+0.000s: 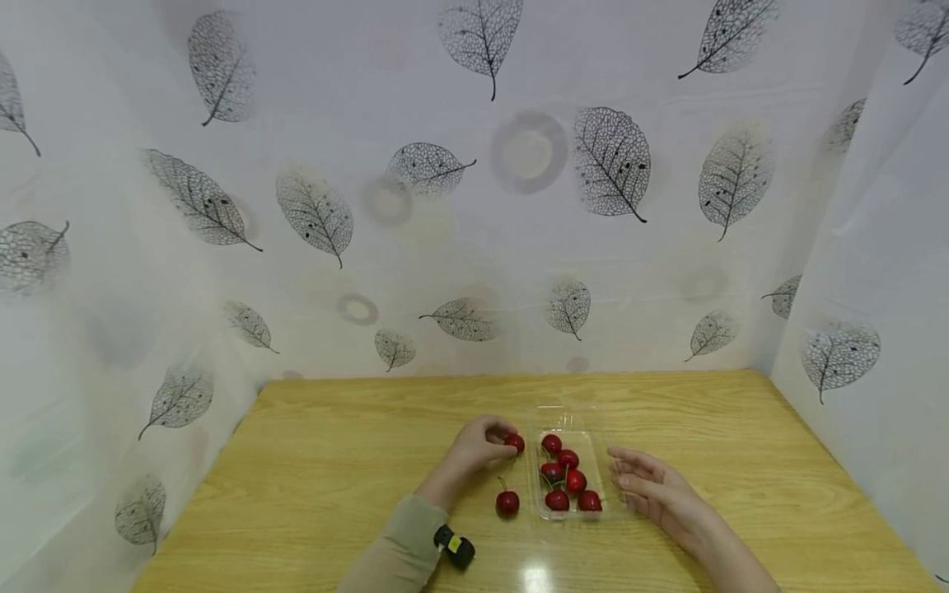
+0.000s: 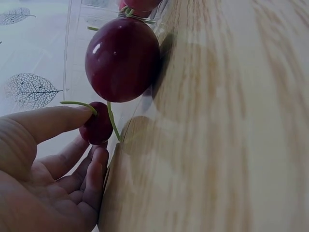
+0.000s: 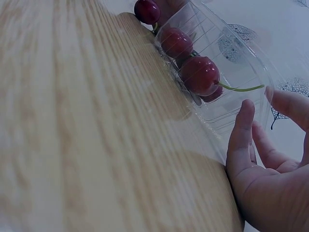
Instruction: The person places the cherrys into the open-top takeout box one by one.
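Observation:
My left hand (image 1: 474, 449) pinches a dark red cherry (image 2: 98, 124) with a green stem between thumb and fingertips, left of a clear plastic box (image 1: 535, 473). Another cherry (image 1: 507, 503) lies on the table nearer to me, its stem pointing up; it looms large in the left wrist view. Several cherries (image 1: 567, 459) with stems sit inside the box, some seen through its wall in the right wrist view. At the box's right side is my right hand (image 1: 663, 498), fingers spread and loosely bent, fingertips right at the clear wall (image 3: 263, 72).
The wooden table (image 1: 356, 445) runs back to a pale cloth wall (image 1: 474, 247) printed with dark leaves, with similar cloth at both sides. A black band with a small device (image 1: 455, 545) is on my left wrist, over a light sleeve (image 1: 400, 543).

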The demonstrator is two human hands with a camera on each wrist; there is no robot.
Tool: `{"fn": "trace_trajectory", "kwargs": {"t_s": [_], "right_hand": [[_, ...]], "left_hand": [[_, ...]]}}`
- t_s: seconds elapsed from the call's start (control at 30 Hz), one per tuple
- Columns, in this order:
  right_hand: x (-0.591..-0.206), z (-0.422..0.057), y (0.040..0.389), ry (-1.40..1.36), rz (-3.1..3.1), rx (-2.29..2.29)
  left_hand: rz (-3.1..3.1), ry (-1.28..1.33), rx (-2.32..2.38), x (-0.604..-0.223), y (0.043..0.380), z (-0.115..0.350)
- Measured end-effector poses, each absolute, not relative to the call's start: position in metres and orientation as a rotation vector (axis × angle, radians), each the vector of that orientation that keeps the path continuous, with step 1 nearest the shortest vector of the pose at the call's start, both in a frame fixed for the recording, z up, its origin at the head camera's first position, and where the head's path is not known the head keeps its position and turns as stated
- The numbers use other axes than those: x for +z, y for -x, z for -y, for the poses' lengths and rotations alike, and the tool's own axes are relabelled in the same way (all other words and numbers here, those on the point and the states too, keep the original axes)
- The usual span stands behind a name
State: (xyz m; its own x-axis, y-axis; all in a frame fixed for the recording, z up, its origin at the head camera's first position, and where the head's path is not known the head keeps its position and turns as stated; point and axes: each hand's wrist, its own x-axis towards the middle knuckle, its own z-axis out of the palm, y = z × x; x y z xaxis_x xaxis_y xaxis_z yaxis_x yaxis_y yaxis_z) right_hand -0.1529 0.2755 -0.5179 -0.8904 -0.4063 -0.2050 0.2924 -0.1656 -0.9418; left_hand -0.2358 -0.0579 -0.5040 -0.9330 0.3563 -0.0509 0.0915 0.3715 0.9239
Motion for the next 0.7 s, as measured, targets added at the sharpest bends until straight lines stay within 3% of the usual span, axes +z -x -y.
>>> {"fn": "trace_trajectory", "kwargs": {"t_s": [0.7], "right_hand": [[-0.5198, -0.2756, 0.1527, 0.121, -1.671, -2.089]], "left_hand": [[-2.206, -0.167, 1.778, -0.4963, 0.2342, 0.0595]]}}
